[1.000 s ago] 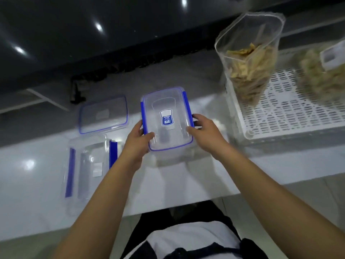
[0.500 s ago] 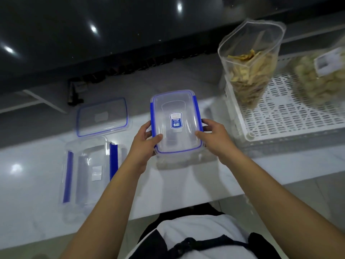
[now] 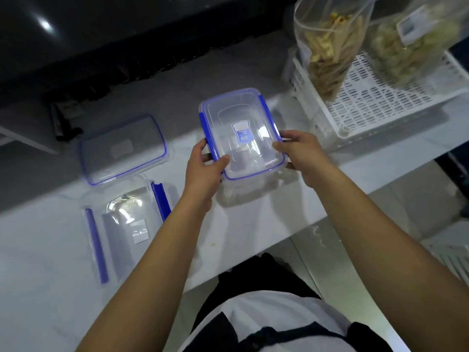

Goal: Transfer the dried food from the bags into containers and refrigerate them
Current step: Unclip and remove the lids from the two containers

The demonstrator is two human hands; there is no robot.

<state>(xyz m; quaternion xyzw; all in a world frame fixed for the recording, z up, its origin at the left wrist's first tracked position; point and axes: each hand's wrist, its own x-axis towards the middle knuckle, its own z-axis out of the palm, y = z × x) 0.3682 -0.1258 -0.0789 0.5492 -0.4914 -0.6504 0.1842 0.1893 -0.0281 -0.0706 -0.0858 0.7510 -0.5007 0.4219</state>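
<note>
The person is holding a rectangular clear plastic container (image 3: 242, 138) with both hands over the white, glossy counter (image 3: 38, 262). The left hand (image 3: 203, 166) is gripping its near left corner, with the thumb lying on the lid. The right hand (image 3: 302, 153) is gripping the near right side, its fingertips (image 3: 279, 144) pressing on the lid edge. The lid is transparent, with rounded corners, a blue seal line around it, blue clip flaps (image 3: 267, 110) along the long sides and a small blue label (image 3: 242, 133) in the middle. I cannot tell for sure if the container is touching the counter.

To the left, a second loose lid (image 3: 121, 148) with a blue rim is lying flat, and just in front of it an open clear container (image 3: 127, 224) with blue flaps is standing on the counter.

On the right, a white plastic basket (image 3: 375, 102) with slotted holes is carrying two soft transparent bags. The nearer bag (image 3: 327, 47) is standing upright with its mouth open and is holding thin, flat, pale yellow dried strips. The farther bag (image 3: 411, 39) is holding rounder, lumpy pale pieces and is wearing a white label.
</note>
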